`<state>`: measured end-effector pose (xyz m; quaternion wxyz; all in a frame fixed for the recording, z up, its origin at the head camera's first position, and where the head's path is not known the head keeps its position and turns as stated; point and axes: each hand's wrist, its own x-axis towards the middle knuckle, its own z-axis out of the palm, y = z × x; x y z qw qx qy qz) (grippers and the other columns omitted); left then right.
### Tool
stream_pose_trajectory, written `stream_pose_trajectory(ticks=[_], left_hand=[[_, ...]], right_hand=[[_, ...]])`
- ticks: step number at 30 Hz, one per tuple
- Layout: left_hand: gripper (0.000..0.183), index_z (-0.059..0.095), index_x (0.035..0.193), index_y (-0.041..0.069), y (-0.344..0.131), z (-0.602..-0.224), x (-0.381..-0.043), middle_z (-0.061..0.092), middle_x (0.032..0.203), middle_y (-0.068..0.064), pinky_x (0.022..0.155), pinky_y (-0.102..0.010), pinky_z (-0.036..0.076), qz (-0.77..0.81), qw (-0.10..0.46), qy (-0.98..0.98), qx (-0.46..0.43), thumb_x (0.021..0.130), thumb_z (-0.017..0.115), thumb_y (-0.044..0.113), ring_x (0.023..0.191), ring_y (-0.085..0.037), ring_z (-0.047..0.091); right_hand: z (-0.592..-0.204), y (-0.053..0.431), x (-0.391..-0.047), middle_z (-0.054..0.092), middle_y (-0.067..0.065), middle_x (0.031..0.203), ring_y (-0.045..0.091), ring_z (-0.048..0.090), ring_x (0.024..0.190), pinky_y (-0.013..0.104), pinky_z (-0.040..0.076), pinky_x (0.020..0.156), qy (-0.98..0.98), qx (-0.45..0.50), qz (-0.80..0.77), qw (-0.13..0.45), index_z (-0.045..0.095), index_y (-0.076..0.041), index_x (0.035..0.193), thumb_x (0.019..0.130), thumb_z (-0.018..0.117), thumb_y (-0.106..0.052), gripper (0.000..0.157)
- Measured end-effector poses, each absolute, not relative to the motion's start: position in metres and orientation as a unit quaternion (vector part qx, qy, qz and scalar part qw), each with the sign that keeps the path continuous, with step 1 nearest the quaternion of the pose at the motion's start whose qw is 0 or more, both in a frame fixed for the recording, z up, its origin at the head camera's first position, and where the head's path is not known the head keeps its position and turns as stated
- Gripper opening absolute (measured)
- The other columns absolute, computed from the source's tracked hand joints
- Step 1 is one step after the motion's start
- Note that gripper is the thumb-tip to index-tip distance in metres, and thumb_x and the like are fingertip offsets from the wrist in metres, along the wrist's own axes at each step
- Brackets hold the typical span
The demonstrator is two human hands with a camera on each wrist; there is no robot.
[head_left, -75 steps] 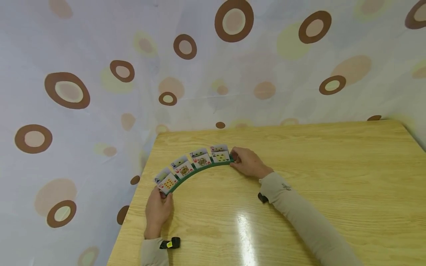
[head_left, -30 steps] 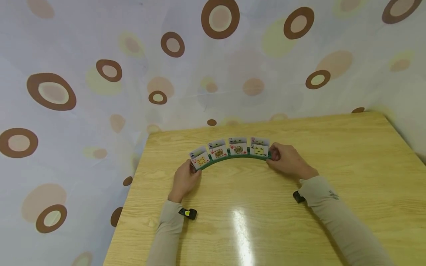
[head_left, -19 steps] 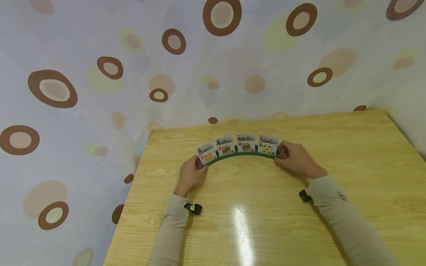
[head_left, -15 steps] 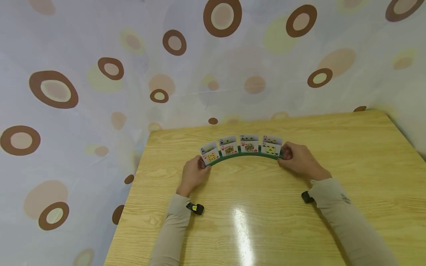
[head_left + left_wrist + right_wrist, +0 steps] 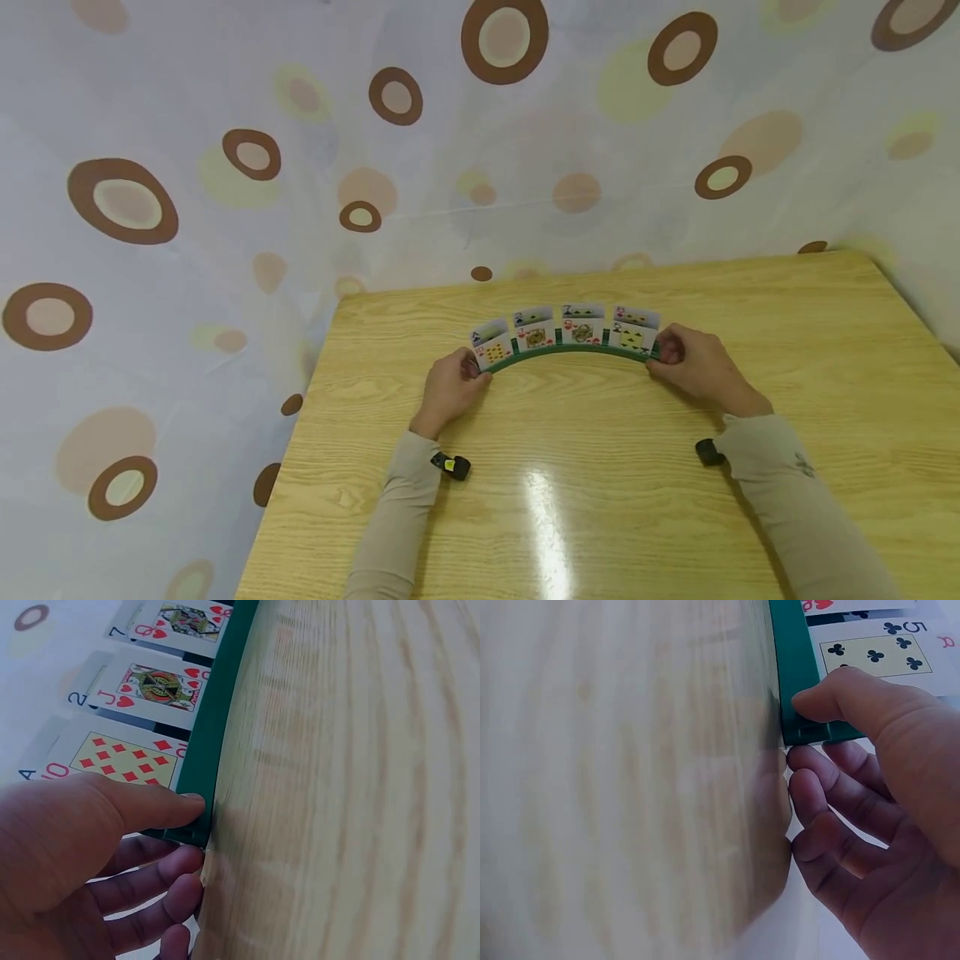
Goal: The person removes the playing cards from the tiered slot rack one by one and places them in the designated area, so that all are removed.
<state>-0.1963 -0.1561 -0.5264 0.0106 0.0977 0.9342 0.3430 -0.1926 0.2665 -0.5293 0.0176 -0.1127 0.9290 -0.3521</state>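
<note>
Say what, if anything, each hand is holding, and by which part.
A curved green card rack: the left hand pinches its left end, the right hand its right end.

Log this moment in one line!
left hand: pinches curved green card rack, left end; right hand: pinches right end; rectangular white playing cards: two rows

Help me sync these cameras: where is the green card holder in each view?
Head: green card holder, arc right of and below centre.
Left wrist: green card holder, slanting down from top centre.
Right wrist: green card holder, top, right of centre.
Shared landmark: wooden tabletop.
</note>
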Motion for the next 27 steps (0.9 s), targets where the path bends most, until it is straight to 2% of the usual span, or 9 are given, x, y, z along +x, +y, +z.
stream_pose_trajectory(ticks=[3, 10, 21, 27], left_hand=[[0.029, 0.071, 0.121, 0.001, -0.155, -0.526, -0.196, 0.077, 0.1, -0.012, 0.084, -0.039, 0.056, 0.344, 0.015, 0.934, 0.099, 0.1, 0.079, 0.02, 0.09, -0.024, 0.07], [0.026, 0.071, 0.117, 0.004, -0.154, -0.529, -0.198, 0.074, 0.097, -0.01, 0.076, -0.031, 0.045, 0.347, 0.015, 0.932, 0.104, 0.1, 0.079, 0.021, 0.082, -0.017, 0.059], [0.026, 0.07, 0.118, 0.004, -0.153, -0.529, -0.196, 0.073, 0.097, -0.01, 0.078, -0.033, 0.047, 0.352, 0.016, 0.93, 0.105, 0.101, 0.079, 0.022, 0.084, -0.019, 0.061], [0.027, 0.07, 0.119, 0.005, -0.154, -0.529, -0.196, 0.074, 0.098, -0.009, 0.077, -0.032, 0.045, 0.348, 0.02, 0.932, 0.1, 0.101, 0.079, 0.023, 0.083, -0.018, 0.059]], right_hand=[[-0.531, 0.269, -0.19, 0.073, 0.012, 0.1, 0.015, 0.064, 0.086, 0.024, 0.051, 0.074, 0.929, -0.109, -0.355, 0.014, 0.067, 0.002, 0.119, 0.097, 0.084, -0.019, 0.034], [-0.531, 0.27, -0.18, 0.072, 0.01, 0.099, 0.012, 0.064, 0.083, 0.023, 0.051, 0.073, 0.926, -0.105, -0.362, 0.001, 0.067, 0.001, 0.121, 0.1, 0.081, -0.019, 0.033], [-0.527, 0.266, -0.167, 0.075, 0.013, 0.101, 0.009, 0.067, 0.085, 0.019, 0.052, 0.074, 0.922, -0.089, -0.374, -0.035, 0.066, 0.001, 0.126, 0.1, 0.081, -0.018, 0.036], [-0.526, 0.264, -0.163, 0.075, 0.014, 0.101, -0.002, 0.063, 0.084, 0.015, 0.05, 0.073, 0.915, -0.085, -0.39, -0.058, 0.064, 0.001, 0.124, 0.1, 0.082, -0.017, 0.035]])
